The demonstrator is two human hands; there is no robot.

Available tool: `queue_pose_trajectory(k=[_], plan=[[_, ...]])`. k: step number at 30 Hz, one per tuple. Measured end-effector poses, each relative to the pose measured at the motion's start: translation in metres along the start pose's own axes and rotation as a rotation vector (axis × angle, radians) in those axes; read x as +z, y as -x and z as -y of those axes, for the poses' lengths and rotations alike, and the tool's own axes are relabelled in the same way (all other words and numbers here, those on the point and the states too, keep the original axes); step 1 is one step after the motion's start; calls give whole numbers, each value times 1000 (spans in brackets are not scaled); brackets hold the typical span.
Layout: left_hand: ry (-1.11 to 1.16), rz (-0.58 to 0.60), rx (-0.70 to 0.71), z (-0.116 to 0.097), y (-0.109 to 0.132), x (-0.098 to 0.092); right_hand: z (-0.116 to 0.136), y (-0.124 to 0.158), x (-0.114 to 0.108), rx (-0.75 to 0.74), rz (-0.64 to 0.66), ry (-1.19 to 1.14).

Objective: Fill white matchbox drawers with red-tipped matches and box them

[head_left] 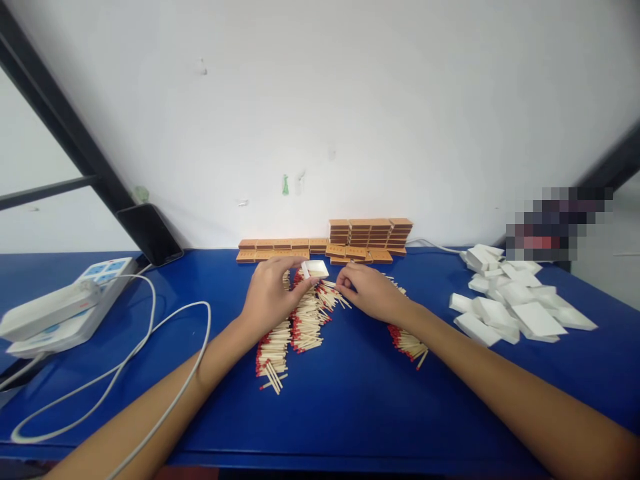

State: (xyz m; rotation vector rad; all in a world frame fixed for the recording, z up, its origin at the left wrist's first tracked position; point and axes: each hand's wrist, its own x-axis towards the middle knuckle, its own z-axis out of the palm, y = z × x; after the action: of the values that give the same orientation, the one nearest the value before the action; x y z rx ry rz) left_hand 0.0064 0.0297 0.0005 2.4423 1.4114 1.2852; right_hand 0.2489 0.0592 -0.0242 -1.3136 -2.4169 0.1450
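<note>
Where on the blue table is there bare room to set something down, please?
Bare table lies between the forearms, nearer than the matches, and between the right hand and the white trays. It is crowded around the left hand, at the back with matchboxes, and far left with the power strip.

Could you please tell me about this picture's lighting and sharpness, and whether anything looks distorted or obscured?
In the head view: soft, fairly even light on the wall; print on the matchboxes too blurred to read; dark posts splaying outward, perhaps from wide-angle distortion; a pixelated patch at right, hiding what lies there.
</note>
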Motion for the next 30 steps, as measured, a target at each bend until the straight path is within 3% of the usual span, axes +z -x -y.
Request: queue_pose_trajectory(k=[30], plan=[[-25, 16, 25, 0, 0, 1, 2, -1, 1, 31, 2, -15]])
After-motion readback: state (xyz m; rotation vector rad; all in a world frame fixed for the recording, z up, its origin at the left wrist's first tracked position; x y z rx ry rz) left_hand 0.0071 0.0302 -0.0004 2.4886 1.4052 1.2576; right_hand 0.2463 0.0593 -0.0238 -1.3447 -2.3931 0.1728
